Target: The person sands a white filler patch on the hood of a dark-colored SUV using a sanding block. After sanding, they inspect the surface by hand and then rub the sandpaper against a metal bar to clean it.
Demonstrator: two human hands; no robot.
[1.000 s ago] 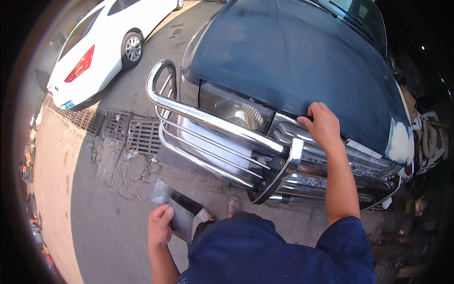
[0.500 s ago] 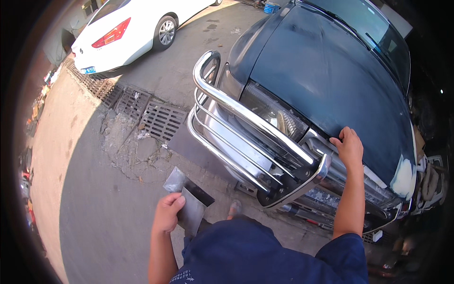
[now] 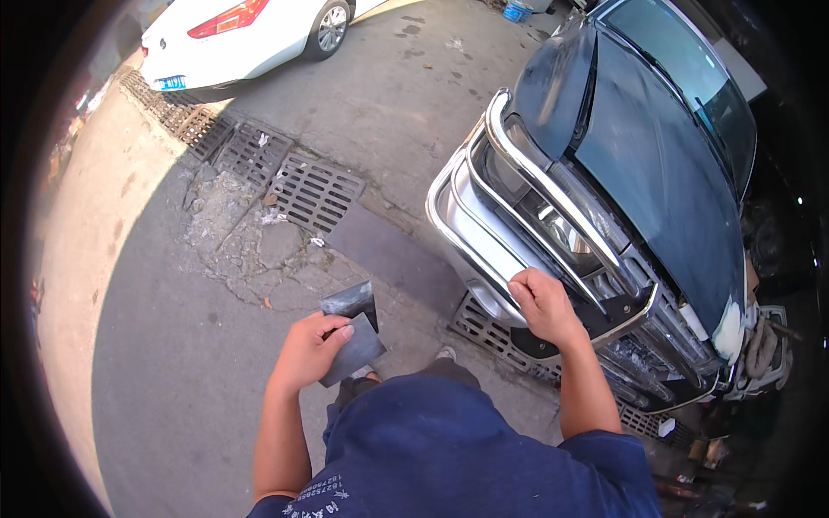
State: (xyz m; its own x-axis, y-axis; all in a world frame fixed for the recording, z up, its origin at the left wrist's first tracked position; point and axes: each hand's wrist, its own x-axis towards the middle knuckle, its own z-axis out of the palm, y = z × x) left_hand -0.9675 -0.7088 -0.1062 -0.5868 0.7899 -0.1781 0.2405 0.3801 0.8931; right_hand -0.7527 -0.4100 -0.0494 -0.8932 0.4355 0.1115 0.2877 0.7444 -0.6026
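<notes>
My left hand (image 3: 306, 350) is closed, thumb on top, around two thin flat plates that look like putty spreaders. One is a plain grey plate (image 3: 358, 350); behind it sits a darker plate (image 3: 350, 300) with whitish smears. My right hand (image 3: 546, 306) hovers in front of the chrome bull bar (image 3: 540, 177) with curled fingers; whatever may be inside them is hidden. Behind the bar stands a dark vehicle with its hood (image 3: 661, 164). A dark gap runs along the hood's edge beside the fender. Whitish filler (image 3: 730, 332) covers the hood's front corner.
A white car (image 3: 250, 43) is parked at the far left. Metal drain grates (image 3: 315, 194) cross the ground, with broken concrete (image 3: 268, 250) beside them and a flat dark sheet (image 3: 397, 255) lying in line. A blue bucket (image 3: 516, 11) stands at the back.
My right hand has left the hood's front edge and come left and nearer to me. The hood's side gap shows wider. My left hand keeps the plates; the view has shifted.
</notes>
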